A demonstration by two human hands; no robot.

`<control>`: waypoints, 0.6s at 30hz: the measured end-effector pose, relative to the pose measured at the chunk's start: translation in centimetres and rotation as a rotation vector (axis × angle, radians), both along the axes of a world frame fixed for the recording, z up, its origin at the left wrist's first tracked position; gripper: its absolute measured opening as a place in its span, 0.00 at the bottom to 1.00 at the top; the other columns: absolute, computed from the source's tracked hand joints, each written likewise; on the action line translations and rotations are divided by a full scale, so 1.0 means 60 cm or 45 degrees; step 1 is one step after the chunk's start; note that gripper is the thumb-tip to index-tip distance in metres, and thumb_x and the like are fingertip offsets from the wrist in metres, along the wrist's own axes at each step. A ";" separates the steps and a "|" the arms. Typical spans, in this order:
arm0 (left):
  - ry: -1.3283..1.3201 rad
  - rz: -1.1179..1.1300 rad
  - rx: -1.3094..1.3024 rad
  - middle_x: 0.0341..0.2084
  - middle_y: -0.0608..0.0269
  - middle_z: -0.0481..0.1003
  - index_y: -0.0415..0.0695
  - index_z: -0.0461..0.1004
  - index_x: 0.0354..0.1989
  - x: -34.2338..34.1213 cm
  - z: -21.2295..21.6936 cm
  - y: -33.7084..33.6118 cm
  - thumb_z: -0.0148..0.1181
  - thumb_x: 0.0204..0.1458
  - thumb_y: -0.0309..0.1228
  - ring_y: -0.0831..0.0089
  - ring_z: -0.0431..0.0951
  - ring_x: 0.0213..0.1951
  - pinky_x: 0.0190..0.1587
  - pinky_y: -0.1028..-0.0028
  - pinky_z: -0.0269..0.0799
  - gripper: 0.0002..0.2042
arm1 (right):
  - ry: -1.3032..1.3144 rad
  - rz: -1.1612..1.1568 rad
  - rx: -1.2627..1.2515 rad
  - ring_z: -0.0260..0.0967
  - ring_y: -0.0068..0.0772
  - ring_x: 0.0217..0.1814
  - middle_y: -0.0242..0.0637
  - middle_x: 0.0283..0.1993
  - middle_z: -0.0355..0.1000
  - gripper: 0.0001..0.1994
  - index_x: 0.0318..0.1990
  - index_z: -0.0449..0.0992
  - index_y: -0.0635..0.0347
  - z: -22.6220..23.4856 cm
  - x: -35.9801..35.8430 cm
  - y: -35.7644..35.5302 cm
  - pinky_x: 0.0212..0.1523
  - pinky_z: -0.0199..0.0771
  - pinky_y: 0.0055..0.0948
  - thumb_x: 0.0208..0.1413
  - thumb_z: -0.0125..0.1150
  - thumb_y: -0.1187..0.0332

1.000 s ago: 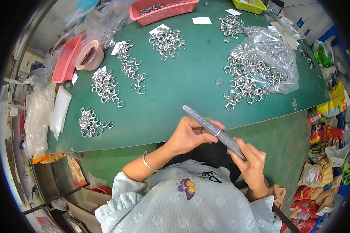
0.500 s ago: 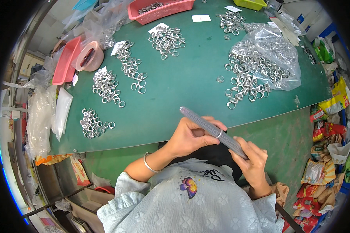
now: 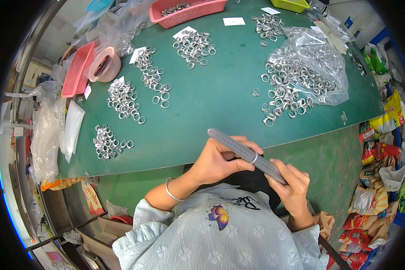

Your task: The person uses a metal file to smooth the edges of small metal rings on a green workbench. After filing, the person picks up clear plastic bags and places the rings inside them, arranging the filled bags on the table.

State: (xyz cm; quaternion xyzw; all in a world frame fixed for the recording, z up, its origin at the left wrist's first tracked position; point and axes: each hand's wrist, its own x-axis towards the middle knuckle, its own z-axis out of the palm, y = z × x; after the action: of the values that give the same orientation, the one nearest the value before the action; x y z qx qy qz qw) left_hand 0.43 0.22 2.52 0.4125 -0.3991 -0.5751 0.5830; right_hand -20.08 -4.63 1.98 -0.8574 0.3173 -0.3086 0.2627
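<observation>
A long grey tapered ring-sizing stick (image 3: 231,144) slants from upper left to lower right over the table's near edge. My right hand (image 3: 292,184) grips its lower end. My left hand (image 3: 220,159) pinches a small silver ring (image 3: 254,158) that sits around the stick near its middle. A thin bangle circles my left wrist. A big heap of silver rings (image 3: 297,85) spills from a clear plastic bag just beyond my hands.
Several smaller piles of rings (image 3: 121,96) with white paper slips lie across the green table (image 3: 211,99). A pink basket (image 3: 189,9) holding rings stands at the back, a roll of tape (image 3: 104,64) and red tray (image 3: 75,69) at the left. Colourful packets (image 3: 382,148) crowd the right floor.
The stick and both hands have stayed in nearly the same place; my left fingers have shifted slightly along the stick around the ring.
</observation>
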 end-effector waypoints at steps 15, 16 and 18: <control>0.087 0.045 0.053 0.28 0.61 0.75 0.33 0.76 0.35 -0.001 -0.009 -0.001 0.67 0.40 0.22 0.78 0.74 0.30 0.32 0.80 0.70 0.13 | 0.015 0.000 0.018 0.63 0.32 0.14 0.35 0.19 0.65 0.18 0.41 0.76 0.60 -0.005 0.003 -0.001 0.15 0.63 0.27 0.36 0.68 0.74; 0.113 0.059 0.044 0.29 0.61 0.75 0.33 0.75 0.36 -0.003 -0.015 0.000 0.66 0.41 0.22 0.78 0.74 0.30 0.32 0.80 0.70 0.12 | 0.016 -0.004 0.017 0.63 0.32 0.14 0.35 0.19 0.65 0.18 0.41 0.76 0.60 -0.006 0.004 -0.002 0.15 0.63 0.27 0.37 0.68 0.74; 0.148 0.084 0.056 0.29 0.61 0.75 0.34 0.75 0.37 -0.006 -0.021 0.002 0.63 0.44 0.22 0.78 0.74 0.30 0.32 0.80 0.71 0.11 | 0.011 -0.028 0.017 0.63 0.32 0.14 0.35 0.19 0.65 0.17 0.41 0.76 0.59 -0.008 0.009 -0.001 0.15 0.63 0.27 0.38 0.68 0.74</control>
State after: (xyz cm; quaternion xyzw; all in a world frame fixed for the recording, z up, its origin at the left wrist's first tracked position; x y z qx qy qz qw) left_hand 0.08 0.36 1.25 0.4039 -0.3380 -0.5873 0.6146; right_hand -19.52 -4.72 1.49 -0.8533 0.3300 -0.3058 0.2637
